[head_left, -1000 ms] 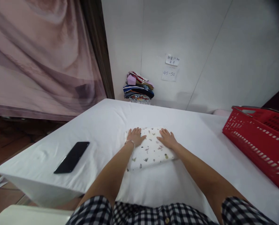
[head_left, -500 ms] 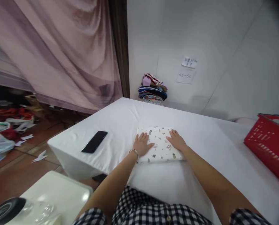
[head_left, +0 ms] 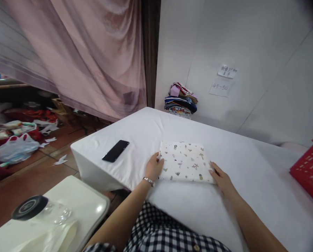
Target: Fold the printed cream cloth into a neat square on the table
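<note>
Already folded flat, the patterned cloth (head_left: 185, 161) lies unlifted, left hand (head_left: 153, 169) and right hand (head_left: 223, 179) curved at its edges, pinch unclear!

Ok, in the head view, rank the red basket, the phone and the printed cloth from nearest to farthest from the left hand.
1. Printed cloth: at the left hand, to its right.
2. Phone: to the hand's left.
3. Red basket: at the view's far right.

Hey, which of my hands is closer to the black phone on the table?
Left. Your left hand is at the left edge of the folded patterned cloth, right of the phone; your right hand is at the cloth's right edge, farther off.
</note>
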Available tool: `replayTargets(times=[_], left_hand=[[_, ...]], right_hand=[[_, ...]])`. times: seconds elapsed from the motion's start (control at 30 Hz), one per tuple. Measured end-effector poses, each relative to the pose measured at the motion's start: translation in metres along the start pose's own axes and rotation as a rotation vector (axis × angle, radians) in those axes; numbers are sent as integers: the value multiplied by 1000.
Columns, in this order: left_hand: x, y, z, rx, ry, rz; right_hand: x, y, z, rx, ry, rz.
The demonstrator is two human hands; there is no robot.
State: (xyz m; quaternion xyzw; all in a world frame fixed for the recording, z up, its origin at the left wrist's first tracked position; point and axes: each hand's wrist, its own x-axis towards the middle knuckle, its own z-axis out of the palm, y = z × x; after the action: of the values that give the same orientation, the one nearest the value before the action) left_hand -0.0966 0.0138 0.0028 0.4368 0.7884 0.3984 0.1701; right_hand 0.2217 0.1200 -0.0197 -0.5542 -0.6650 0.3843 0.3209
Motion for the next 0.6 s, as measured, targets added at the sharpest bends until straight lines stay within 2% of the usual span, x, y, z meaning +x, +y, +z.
replayTargets(times=[0.13, 0.3, 0.5, 0.6], left_hand=[[-16, 8, -5, 102, -30, 45], [-33, 16, -15, 189, -104, 14], [-49, 15, -27, 91, -89, -41], [-57, 9, -30, 68, -54, -22]], right_hand=[[-21, -2, 1, 74, 50, 119], [-21, -12, 1, 95, 125, 168], [-9, -12, -8, 348, -11, 283], [-7, -9, -8, 365, -15, 287]])
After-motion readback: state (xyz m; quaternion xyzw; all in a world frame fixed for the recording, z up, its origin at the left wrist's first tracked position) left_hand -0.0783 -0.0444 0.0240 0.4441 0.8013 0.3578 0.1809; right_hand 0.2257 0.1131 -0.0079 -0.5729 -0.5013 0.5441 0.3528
